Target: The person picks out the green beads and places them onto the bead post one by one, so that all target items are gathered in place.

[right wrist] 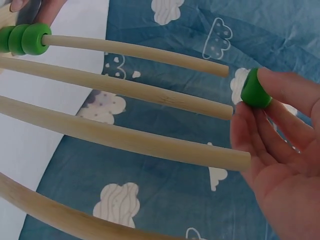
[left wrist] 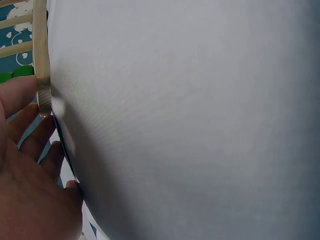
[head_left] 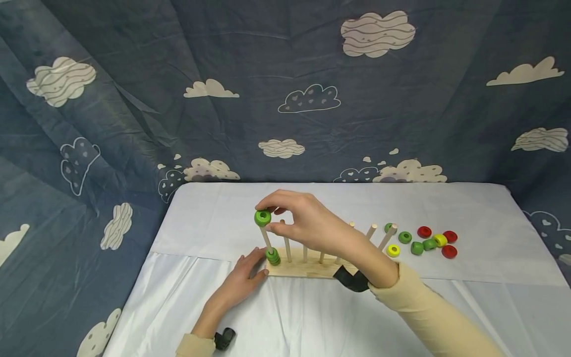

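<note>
My right hand pinches a green wooden bead between thumb and fingers, just over the top of the leftmost peg. In the right wrist view, a small gap separates that bead from the peg's tip. More green beads are stacked at the bottom of the same peg. The pegs stand upright in a long wooden base. My left hand rests against the base's left end, its fingers relaxed; in the left wrist view, the thumb touches the base.
Loose beads lie right of the base: several green, red ones and yellow ones. White cloth covers the table. A dark cloud-patterned curtain hangs behind and at the left. Black straps circle the wrists.
</note>
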{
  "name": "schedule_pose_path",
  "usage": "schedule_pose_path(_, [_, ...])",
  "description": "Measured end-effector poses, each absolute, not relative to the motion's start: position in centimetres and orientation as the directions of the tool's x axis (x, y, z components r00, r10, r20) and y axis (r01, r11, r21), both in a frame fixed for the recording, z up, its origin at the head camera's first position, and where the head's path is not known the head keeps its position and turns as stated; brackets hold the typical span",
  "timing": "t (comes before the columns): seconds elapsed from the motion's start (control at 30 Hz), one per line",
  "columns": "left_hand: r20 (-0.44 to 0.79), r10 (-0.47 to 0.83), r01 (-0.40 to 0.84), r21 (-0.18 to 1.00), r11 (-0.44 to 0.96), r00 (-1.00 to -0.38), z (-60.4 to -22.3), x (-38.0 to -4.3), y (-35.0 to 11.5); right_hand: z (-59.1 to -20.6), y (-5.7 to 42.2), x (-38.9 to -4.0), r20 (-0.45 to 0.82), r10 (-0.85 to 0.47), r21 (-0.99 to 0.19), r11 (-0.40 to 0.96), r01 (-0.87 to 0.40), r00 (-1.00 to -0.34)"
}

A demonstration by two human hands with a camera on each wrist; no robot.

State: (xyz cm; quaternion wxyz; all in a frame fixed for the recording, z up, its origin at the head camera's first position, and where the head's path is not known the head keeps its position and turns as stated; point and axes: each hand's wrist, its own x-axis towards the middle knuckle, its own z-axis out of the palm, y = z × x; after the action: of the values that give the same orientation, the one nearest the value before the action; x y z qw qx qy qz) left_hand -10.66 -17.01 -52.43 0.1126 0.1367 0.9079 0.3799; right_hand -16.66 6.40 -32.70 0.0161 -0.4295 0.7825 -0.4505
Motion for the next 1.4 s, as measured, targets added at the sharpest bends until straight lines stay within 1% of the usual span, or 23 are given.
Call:
schedule_pose_path(0.13, [-0.1,0.335,0.164,0.721,0.674,-0.937,-52.4,-10.6,-17.0,-32.7,6.1,-16.7,0.297,-0.706,-0.716,0.28,-0.639,-0.642])
schedule_pose_path(0.27, [-0.098,0.337,0.168,0.72,0.674,-0.936,-52.4,-10.6,-17.0,-32.7,5.9,-16.8,0.262,-0.721,-0.702,0.315,-0.639,-0.642])
schedule_pose_path(0.97, [-0.078,0.349,0.188,0.724,0.664,-0.934,-52.5,-10.7,-17.1,-33.3,5.1,-17.3,0.174,-0.76,-0.664,0.379,-0.644,-0.626])
schedule_pose_path(1.4, [-0.099,0.342,0.162,0.738,0.655,-0.934,-52.2,-10.6,-17.0,-33.4,5.4,-17.3,0.169,-0.759,-0.669,0.38,-0.638,-0.629])
